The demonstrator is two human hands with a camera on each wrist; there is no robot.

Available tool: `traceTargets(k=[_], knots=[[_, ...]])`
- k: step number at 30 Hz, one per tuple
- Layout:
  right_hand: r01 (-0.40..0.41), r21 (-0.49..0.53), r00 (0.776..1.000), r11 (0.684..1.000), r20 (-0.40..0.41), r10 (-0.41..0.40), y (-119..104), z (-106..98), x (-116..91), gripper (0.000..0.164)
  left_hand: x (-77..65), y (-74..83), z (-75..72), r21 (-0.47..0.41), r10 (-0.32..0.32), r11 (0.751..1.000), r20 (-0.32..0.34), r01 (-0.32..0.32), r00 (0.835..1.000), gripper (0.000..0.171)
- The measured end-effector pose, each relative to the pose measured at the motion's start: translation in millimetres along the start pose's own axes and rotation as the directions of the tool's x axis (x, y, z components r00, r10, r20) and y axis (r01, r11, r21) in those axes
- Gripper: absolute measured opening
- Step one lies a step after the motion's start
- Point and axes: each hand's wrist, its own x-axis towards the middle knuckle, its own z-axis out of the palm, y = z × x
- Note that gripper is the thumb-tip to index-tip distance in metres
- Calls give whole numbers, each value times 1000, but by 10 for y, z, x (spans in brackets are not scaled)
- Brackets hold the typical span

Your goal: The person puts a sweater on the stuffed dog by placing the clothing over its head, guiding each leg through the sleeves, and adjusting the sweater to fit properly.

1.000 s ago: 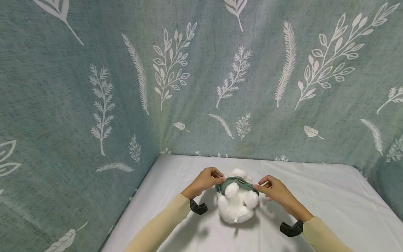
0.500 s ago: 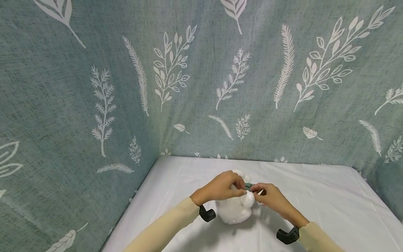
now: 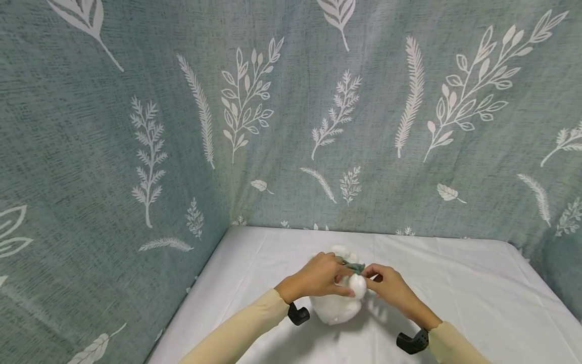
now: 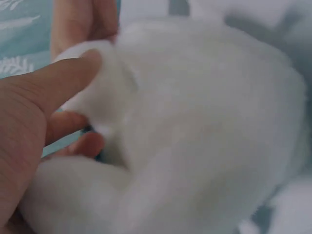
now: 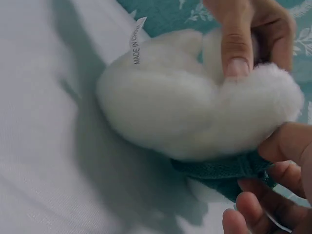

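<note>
Plush toy, white and rounded, on the white cloth surface, between the two hands. A green knit garment lies round part of it, bunched rather than flat; how far round, cannot tell.

Left hand: thumb laid over a stubby limb, other fingers bent behind it, so a loose pinch on the plush. Right hand: thumb and fingertips nearly together at the garment's edge, pinching the knit close beside that same limb; lower fingers half curled.

Handling, by judgement: light, soft, squashy, nothing brittle. Pile looks short and fluffy, so slipping seems unlikely, though the rounded body may roll or twist when the knit is tugged. Limb makes a good handle; the broad body could be steadied by a flat palm. Knit looks thin and likely stretchy; best taken by its edge, thumb and forefinger, without catching the pile. Hard pulling at a seam or at the tag is best avoided.

Writing: small white tag stands up from the body, black capitals, "MADE IN CHINA", the last letters cramped near a bend. No brand legible on toy or knit. Left wrist view blurred; no lettering readable there.
</note>
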Motion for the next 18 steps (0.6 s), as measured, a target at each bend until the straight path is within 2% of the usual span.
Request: traceTargets(k=[6, 13, 18], knots=[[16, 55, 1000, 998, -10, -15, -46, -37, -2, 14, -35, -14, 44, 73, 1, 997, -55, 3, 998, 39], [37, 58, 999, 998, 3, -37, -148, -79, -41, 22, -42, 24, 75, 116, -91, 988, -71, 99, 993, 36], [113, 25, 993, 993, 17, -113, -218, -90, -78, 19, -35, 28, 93, 127, -132, 981, -126, 148, 983, 33]])
